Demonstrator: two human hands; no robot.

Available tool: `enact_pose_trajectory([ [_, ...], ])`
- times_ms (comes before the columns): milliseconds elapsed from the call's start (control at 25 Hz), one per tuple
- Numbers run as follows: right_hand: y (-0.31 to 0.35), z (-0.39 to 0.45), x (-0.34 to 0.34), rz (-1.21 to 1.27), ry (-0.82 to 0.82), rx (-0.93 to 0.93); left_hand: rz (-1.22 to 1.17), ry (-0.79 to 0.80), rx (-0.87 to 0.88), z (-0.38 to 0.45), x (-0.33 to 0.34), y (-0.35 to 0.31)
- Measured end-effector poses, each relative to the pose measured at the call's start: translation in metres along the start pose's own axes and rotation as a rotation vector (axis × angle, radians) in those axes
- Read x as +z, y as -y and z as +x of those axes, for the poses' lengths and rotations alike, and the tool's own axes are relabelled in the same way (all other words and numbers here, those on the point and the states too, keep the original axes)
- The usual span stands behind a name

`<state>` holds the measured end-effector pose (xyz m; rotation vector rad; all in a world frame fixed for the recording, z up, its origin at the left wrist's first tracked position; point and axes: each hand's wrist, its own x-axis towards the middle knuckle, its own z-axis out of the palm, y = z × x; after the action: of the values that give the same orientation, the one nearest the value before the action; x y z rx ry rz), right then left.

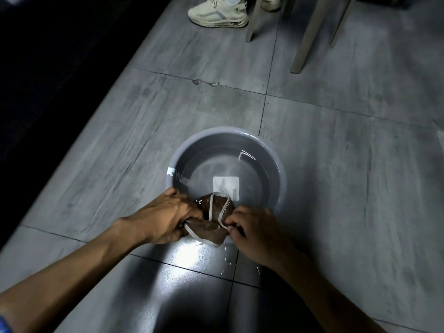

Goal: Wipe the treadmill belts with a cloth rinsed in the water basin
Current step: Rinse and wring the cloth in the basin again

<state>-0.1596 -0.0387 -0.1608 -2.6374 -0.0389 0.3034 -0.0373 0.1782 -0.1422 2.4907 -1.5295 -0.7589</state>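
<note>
Head view: left hand (165, 219) and right hand (252, 234) both grip the wet brown cloth (211, 222) over the basin's (276, 162) near rim.

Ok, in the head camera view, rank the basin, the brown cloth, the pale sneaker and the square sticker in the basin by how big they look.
1. Basin
2. Brown cloth and pale sneaker: look alike; the sneaker is farther off and cut by the frame, so unranked
3. Square sticker

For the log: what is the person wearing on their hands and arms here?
Both hands, the left hand and the right hand, are bare, without gloves, rings or a watch in view. Both forearms are uncovered. A bit of blue fabric, perhaps a sleeve, shows at the lower left edge.
</note>
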Motion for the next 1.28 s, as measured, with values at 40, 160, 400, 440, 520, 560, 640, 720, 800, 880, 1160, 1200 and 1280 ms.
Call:
enact_pose_trajectory([
  [40, 0.002, -0.001, 0.000, 0.018, 0.003, 0.001, -0.016, 0.059, -0.016, -0.001, -0.005, -0.003],
  [160, 0.000, 0.012, -0.003, 0.165, 0.012, 0.041, -0.190, 0.384, -0.186, 0.010, -0.032, -0.013],
  [400, -0.017, 0.057, -0.021, 0.151, -0.438, 0.108, -0.045, 0.054, -0.451, 0.057, -0.024, -0.015],
  [440, -0.019, 0.062, -0.022, 0.017, -0.382, 0.100, 0.024, 0.019, -0.480, 0.064, -0.017, -0.016],
  [520, -0.021, 0.069, -0.019, -0.178, -0.105, 0.102, -0.008, 0.075, -0.554, 0.076, -0.004, -0.020],
  [560, -0.023, 0.072, -0.015, -0.203, 0.044, 0.096, -0.081, 0.134, -0.591, 0.080, 0.001, -0.021],
  [640, -0.025, 0.076, -0.009, -0.253, 0.229, 0.048, -0.078, 0.246, -0.569, 0.085, 0.008, -0.020],
  [720, -0.029, 0.080, -0.007, -0.402, 0.281, -0.018, -0.002, 0.282, -0.512, 0.087, 0.006, -0.014],
  [800, -0.029, 0.086, -0.012, -0.482, 0.282, 0.008, -0.041, 0.175, -0.492, 0.090, 0.006, -0.011],
  [880, -0.026, 0.094, -0.017, -0.211, 0.229, 0.192, -0.399, -0.004, -0.622, 0.094, 0.006, -0.014],
  [1160, 0.021, 0.087, -0.019, 0.946, -0.223, 0.517, -2.035, -0.233, -0.718, 0.102, 0.005, -0.026],
  [1200, 0.030, 0.083, -0.016, 0.877, -0.370, 0.433, -2.081, -0.359, -0.697, 0.105, 0.009, -0.026],
  [1280, 0.041, 0.078, -0.003, 0.725, -0.588, 0.253, -2.155, -0.655, -0.732, 0.111, 0.009, -0.027],
])
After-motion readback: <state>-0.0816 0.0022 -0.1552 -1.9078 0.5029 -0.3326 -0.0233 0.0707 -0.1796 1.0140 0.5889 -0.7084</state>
